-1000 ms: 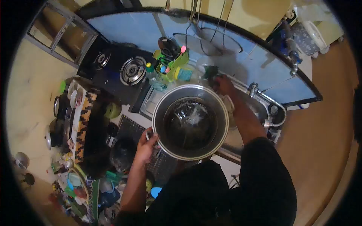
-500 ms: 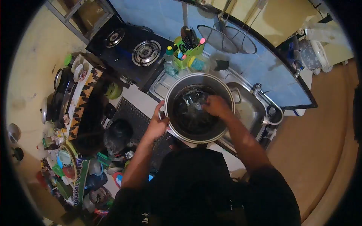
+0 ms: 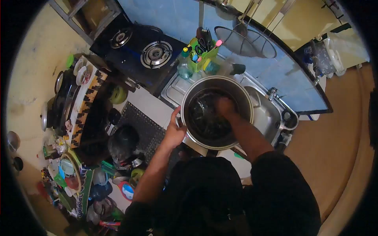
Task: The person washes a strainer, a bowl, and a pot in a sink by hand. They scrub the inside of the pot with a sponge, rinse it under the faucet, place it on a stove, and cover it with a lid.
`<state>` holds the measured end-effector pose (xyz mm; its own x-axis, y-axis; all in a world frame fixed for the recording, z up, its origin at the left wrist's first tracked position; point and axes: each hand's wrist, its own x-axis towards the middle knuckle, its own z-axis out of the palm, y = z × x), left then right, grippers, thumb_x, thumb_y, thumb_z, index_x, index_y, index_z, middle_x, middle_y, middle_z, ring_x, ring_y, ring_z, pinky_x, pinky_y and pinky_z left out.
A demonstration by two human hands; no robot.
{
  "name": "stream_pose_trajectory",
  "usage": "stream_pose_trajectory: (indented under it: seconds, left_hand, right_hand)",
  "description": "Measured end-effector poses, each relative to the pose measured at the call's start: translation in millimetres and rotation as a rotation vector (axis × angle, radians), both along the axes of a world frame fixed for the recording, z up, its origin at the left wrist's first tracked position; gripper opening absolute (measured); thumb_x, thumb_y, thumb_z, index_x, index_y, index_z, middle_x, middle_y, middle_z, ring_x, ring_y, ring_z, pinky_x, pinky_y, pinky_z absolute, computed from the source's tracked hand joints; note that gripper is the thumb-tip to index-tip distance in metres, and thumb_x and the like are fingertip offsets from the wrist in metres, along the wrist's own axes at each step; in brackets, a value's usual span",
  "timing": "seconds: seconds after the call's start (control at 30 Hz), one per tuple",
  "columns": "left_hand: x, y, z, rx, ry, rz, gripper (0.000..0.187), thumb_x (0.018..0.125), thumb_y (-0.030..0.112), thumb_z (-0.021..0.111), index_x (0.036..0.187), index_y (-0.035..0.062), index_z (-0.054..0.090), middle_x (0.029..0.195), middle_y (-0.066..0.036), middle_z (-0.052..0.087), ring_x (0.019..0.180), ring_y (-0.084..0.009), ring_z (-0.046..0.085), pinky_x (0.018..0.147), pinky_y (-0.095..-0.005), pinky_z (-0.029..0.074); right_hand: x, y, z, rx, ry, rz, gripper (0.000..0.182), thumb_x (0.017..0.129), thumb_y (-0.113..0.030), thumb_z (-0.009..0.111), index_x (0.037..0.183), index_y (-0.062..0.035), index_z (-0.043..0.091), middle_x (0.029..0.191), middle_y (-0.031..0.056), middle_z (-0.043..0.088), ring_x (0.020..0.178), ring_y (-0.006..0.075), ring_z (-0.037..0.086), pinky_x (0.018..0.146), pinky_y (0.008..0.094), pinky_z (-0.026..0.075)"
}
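Note:
A large metal pot [image 3: 184, 129] with a dark, shiny inside rests at the sink unit. My left hand [image 3: 175, 129] is closed on the side handle at the pot's left. Inside the pot is my right hand [image 3: 225, 107], low over the dark bottom, where something glossy shows. The fingers of that hand are blurred and dim, so what they touch is hidden. The pot's other handle [image 3: 256, 96] sticks out on the right over the sink basin [image 3: 267, 120].
Behind the pot are a green utensil holder [image 3: 202, 61], a clear bottle [image 3: 184, 67] and a cup [image 3: 237, 69]. A stove [image 3: 156, 54] stands at the back left. Strainers [image 3: 244, 41] hang on the tiled wall. Clutter lies at the lower left.
My right hand has moved deeper into the pot, and its fingers have become blurred. The pot and my left hand appear slightly further right in the view, along with the sink and holder.

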<state>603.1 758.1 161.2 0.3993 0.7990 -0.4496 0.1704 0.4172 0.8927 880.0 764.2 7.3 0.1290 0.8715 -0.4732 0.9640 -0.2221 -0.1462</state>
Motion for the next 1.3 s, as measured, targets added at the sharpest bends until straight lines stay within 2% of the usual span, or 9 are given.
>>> stream_pose_trajectory:
  seconds: [0.17, 0.27, 0.4, 0.47, 0.67, 0.83, 0.93, 1.13, 1.3]
  left_hand:
    - [0.4, 0.0, -11.4, -0.026, -0.005, -0.022, 0.083, 0.079, -0.012, 0.051, 0.149, 0.0163, 0.018, 0.103, -0.013, 0.061, 0.075, -0.016, 0.061, 0.057, -0.0282, 0.05]
    - [1.2, 2.2, -7.2, -0.097, -0.061, -0.005, 0.08, 0.081, -0.014, 0.049, 0.148, 0.018, 0.02, 0.104, -0.014, 0.061, 0.079, -0.0165, 0.061, 0.06, -0.0267, 0.051]
    - [1.9, -5.4, -4.3, -0.104, -0.113, 0.036, 0.08, 0.081, -0.014, 0.048, 0.148, 0.0176, 0.019, 0.101, -0.012, 0.06, 0.077, -0.0153, 0.06, 0.059, -0.0255, 0.05]
    - [-0.8, -11.1, -11.7, -0.056, -0.054, 0.023, 0.079, 0.081, -0.014, 0.049, 0.148, 0.017, 0.02, 0.098, -0.011, 0.06, 0.074, -0.0143, 0.06, 0.059, -0.0257, 0.05]
    - [-3.6, -7.7, -14.8, -0.012, -0.077, -0.027, 0.078, 0.083, -0.01, 0.054, 0.148, 0.0168, 0.019, 0.102, -0.009, 0.064, 0.08, -0.0141, 0.062, 0.061, -0.0268, 0.052]
    - [1.1, -14.1, -13.5, -0.022, -0.065, 0.026, 0.08, 0.081, -0.014, 0.05, 0.148, 0.018, 0.02, 0.096, -0.009, 0.06, 0.069, -0.0124, 0.056, 0.056, -0.0252, 0.048]
    - [1.6, -10.9, -22.3, 0.008, -0.069, 0.02, 0.079, 0.081, -0.014, 0.049, 0.148, 0.0184, 0.02, 0.097, -0.008, 0.06, 0.069, -0.012, 0.056, 0.056, -0.0252, 0.047]
    - [17.3, -20.8, -7.6, 0.018, -0.084, 0.11, 0.071, 0.082, -0.013, 0.048, 0.141, 0.0181, 0.025, 0.098, -0.009, 0.059, 0.069, -0.011, 0.055, 0.053, -0.0249, 0.044]
    - [15.1, -25.1, -17.2, 0.082, -0.062, 0.106, 0.053, 0.082, -0.012, 0.046, 0.125, 0.016, 0.032, 0.094, -0.008, 0.055, 0.069, -0.0113, 0.054, 0.052, -0.0249, 0.043]
  right_hand:
    - [-57.2, 1.6, -24.6, 0.548, 0.315, -0.256, 0.03, 0.079, -0.025, 0.061, 0.105, -0.0084, 0.064, 0.124, 0.0182, 0.055, 0.109, 0.0331, 0.057, 0.093, 0.0485, 0.046]
    - [-93.3, -19.2, 12.9, 0.232, 0.269, 0.367, 0.029, 0.079, -0.024, 0.062, 0.106, -0.0112, 0.065, 0.118, 0.0168, 0.06, 0.107, 0.0336, 0.058, 0.093, 0.0461, 0.046]
    - [-15.5, 5.5, -17.8, -0.107, 0.169, 0.231, 0.03, 0.079, -0.025, 0.063, 0.108, -0.0157, 0.066, 0.108, 0.0142, 0.065, 0.104, 0.0338, 0.061, 0.093, 0.0465, 0.046]
    - [-10.0, 12.4, -14.3, 0.465, 0.28, -0.334, 0.03, 0.077, -0.025, 0.064, 0.106, -0.0193, 0.066, 0.096, 0.0124, 0.069, 0.098, 0.0342, 0.064, 0.087, 0.0462, 0.05]
    - [-78.4, -4.4, 23.7, 0.239, 0.314, 0.257, 0.032, 0.085, -0.018, 0.053, 0.116, -0.014, 0.062, 0.116, 0.0149, 0.062, 0.103, 0.0325, 0.063, 0.087, 0.0503, 0.05]
    - [-47.0, 21.5, 5.3, 0.193, 0.221, -0.128, 0.038, 0.087, -0.022, 0.053, 0.124, -0.0202, 0.059, 0.123, 0.017, 0.055, 0.106, 0.0347, 0.061, 0.087, 0.0515, 0.05]
    - [-69.8, -14.4, 24.9, 0.556, 0.023, 0.4, 0.035, 0.088, -0.023, 0.055, 0.121, -0.0121, 0.058, 0.101, 0.0202, 0.062, 0.089, 0.0362, 0.063, 0.072, 0.0487, 0.052]
    - [-22.4, -16.8, 3.0, 0.144, 0.125, 0.157, 0.038, 0.095, -0.022, 0.042, 0.127, -0.0042, 0.052, 0.119, 0.0228, 0.055, 0.1, 0.0372, 0.06, 0.093, 0.0505, 0.045]
    - [-57.1, -67.0, -4.6, 0.457, -0.079, 0.29, 0.034, 0.094, -0.019, 0.043, 0.113, 0.0048, 0.058, 0.115, 0.0269, 0.056, 0.102, 0.0382, 0.06, 0.09, 0.0491, 0.047]
